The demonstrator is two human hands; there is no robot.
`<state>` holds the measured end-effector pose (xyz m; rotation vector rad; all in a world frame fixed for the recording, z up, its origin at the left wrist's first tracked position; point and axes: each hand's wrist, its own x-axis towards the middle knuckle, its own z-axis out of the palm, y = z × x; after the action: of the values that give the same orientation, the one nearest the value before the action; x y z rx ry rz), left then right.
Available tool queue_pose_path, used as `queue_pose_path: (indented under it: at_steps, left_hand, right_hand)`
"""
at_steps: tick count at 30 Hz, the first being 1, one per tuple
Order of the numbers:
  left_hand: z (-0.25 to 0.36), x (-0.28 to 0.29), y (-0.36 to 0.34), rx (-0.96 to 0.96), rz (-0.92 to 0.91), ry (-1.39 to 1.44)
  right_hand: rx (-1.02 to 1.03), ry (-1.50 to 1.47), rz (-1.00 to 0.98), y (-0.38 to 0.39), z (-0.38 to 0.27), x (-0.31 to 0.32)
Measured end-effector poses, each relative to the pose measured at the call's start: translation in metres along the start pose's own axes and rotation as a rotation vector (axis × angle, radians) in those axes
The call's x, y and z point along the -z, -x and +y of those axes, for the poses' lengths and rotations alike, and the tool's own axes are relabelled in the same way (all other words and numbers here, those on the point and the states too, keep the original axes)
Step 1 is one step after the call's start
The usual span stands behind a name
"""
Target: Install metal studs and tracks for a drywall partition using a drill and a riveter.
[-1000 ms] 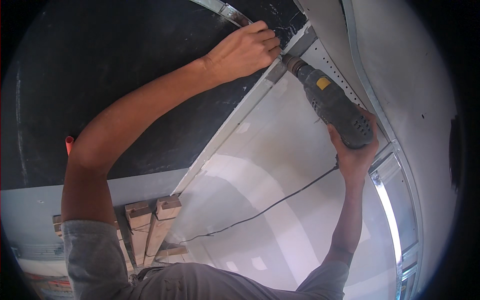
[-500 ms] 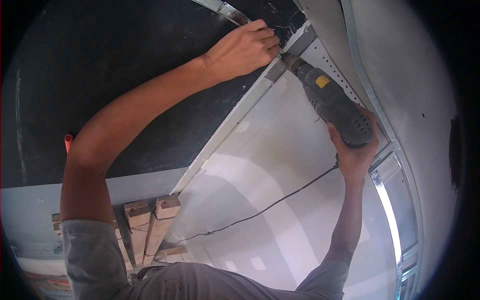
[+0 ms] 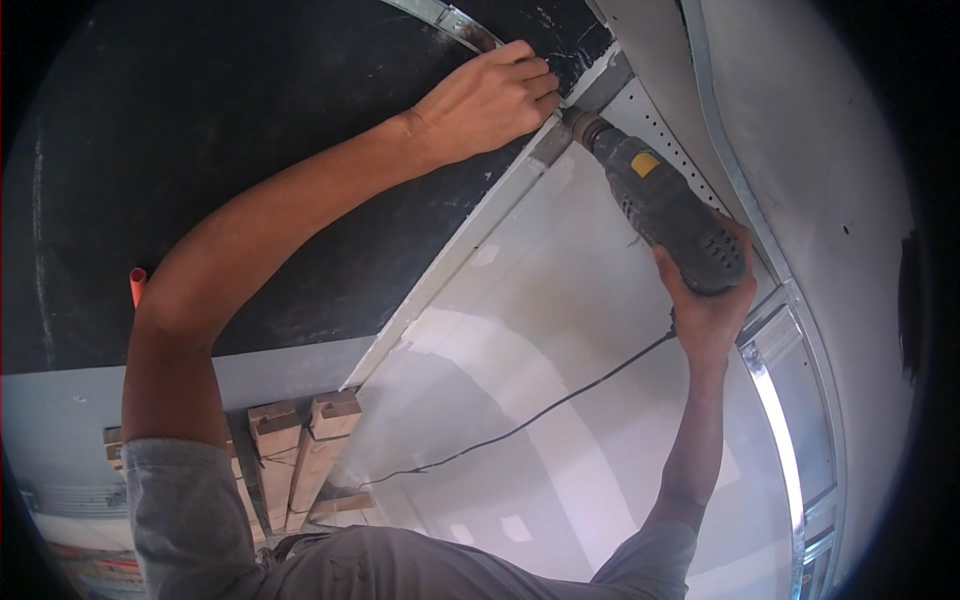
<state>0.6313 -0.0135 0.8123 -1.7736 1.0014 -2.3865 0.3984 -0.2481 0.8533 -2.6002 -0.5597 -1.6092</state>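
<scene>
My right hand (image 3: 715, 305) grips a dark, dusty corded drill (image 3: 680, 215) with a yellow patch on its side. The drill points up and to the left, its chuck (image 3: 588, 130) close to the edge of a panel joint. Right beside the chuck, my left hand (image 3: 500, 90) is closed, fingers curled at the edge of the black panel (image 3: 300, 90). What those fingers pinch, if anything, is hidden. Just above them a thin metal profile (image 3: 465, 25) runs off toward the top of the view.
The drill's black cord (image 3: 520, 425) trails down to the left across a white plastered board (image 3: 480, 330). Curved metal framing (image 3: 735, 190) stands at the right. Wooden beams (image 3: 310, 450) and a red tube (image 3: 138, 285) are at the left, near my left arm.
</scene>
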Motion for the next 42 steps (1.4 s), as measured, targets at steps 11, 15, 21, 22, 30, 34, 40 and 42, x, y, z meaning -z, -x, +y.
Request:
queue_pose_path:
  at_steps: [11,15,21,22,30,34,40,42]
  left_hand:
    - [-0.0006,0.0007,0.0008,-0.012,0.000,0.013]
    - [0.0000,0.0018,-0.0013,-0.005,-0.005,0.030]
    - [0.0001,-0.0004,-0.0001,-0.011,0.009,0.026]
    - [0.0007,-0.0001,-0.0007,-0.019,0.006,0.033]
    - [-0.0006,0.0007,-0.0010,-0.019,0.005,0.030]
    - [-0.0010,-0.0003,-0.0016,-0.029,0.011,0.039]
    - [0.0008,0.0011,-0.0014,-0.022,0.001,0.038]
    - [0.0001,0.0004,-0.0004,-0.022,0.006,0.030]
  right_hand:
    - [-0.002,-0.019,-0.002,0.0002,-0.0015,-0.0007]
    - [0.015,-0.013,-0.006,-0.0026,-0.0002,0.0022]
    - [0.020,-0.005,-0.007,-0.0027,0.0013,0.0004]
    - [0.017,-0.001,-0.003,-0.0024,0.0008,0.0010]
    - [-0.024,-0.030,-0.013,-0.0023,-0.0010,0.0020]
    - [-0.089,-0.046,-0.025,-0.0026,-0.0038,0.0034]
    - [0.020,-0.008,-0.012,-0.0051,0.0028,0.0041]
    - [0.037,0.010,-0.009,-0.0064,0.0016,0.0041]
